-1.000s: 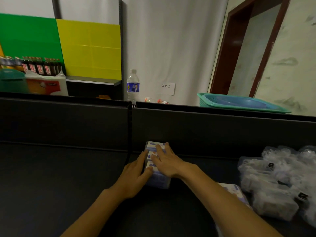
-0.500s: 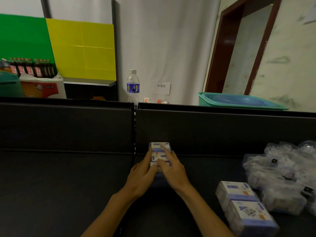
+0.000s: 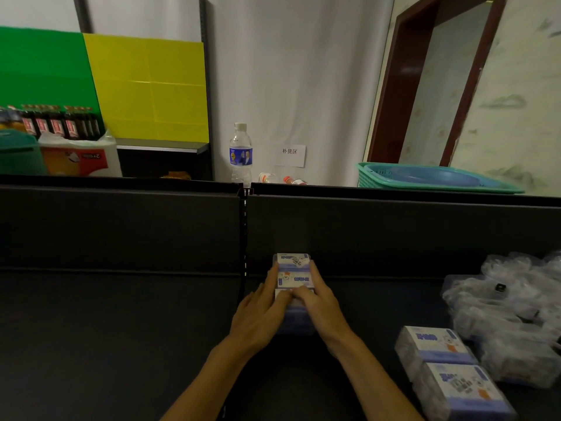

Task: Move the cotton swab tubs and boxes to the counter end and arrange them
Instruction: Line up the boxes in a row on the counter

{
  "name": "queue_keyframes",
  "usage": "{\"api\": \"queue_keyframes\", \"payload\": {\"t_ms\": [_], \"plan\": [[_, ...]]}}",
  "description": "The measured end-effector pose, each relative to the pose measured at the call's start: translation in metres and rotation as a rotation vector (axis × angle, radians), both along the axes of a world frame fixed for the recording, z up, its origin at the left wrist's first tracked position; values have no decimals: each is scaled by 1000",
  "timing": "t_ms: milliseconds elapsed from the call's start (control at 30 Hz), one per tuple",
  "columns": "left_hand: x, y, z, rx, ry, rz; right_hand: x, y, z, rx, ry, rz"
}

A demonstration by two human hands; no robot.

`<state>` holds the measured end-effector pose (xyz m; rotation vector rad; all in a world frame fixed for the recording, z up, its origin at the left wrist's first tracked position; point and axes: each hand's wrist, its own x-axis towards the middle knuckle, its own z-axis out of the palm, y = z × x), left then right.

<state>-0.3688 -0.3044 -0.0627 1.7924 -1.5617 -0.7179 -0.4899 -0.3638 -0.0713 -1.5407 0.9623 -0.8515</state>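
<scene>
Both hands rest on a short row of cotton swab boxes [image 3: 293, 278] that runs from the person toward the dark back panel [image 3: 394, 235] of the black counter [image 3: 121, 329], just right of the seam between the two panels. The left hand [image 3: 261, 314] lies along the row's left side with its fingers straight and pressed flat against the boxes; the right hand [image 3: 318, 305] mirrors it on the right side, fingers extended over the top and edge of the nearest box, so neither hand curls around anything. The farthest box in the row sits touching or almost touching the back panel. Near the right edge, two more cotton swab boxes [image 3: 449, 375] lie end to end, apart from the row, and beside them is a heap of clear plastic cotton swab tubs [image 3: 510, 308]. Beyond the panel stand a water bottle [image 3: 240, 153], a teal basket [image 3: 431, 177] and a white paper sign [image 3: 290, 155] fixed to the curtain.
</scene>
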Motion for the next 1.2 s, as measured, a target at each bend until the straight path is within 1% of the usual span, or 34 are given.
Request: {"api": "queue_keyframes", "payload": {"t_ms": [100,233,500,533,600,633,667,700,733,800,867,933,1000,1100,1200], "plan": [[-4,2,2,2,-11,15,-2,1,3,43,-19,10],[-4,4,4,-13,2,22,-2,2,2,7,-10,7],[-4,4,3,1,27,9,-5,4,5,28,-25,15],[-2,2,3,4,70,8,-6,4,7,52,-39,13],[2,3,7,7,277,10,-10,6,15,91,-48,15],[4,4,10,8,350,18,-12,7,21,76,-27,14],[7,4,12,4,364,27,-15,9,28,29,20,1],[9,4,15,-1,287,47,-18,12,35,-44,76,-21],[10,4,16,-27,160,73,-22,15,44,-130,132,-43],[1,7,24,-149,-116,101,-34,24,62,-318,266,-36],[-18,12,34,-249,-275,68,-51,34,76,-529,511,5],[-39,17,39,-307,-362,9,-74,42,85,-709,764,-3],[-62,21,41,-319,-394,-44,-103,47,88,-789,926,-44],[-94,27,44,-312,-438,-123,-150,51,82,-805,1044,-79],[-123,31,43,-259,-493,-206,-196,56,72,-741,1100,-114]]}}
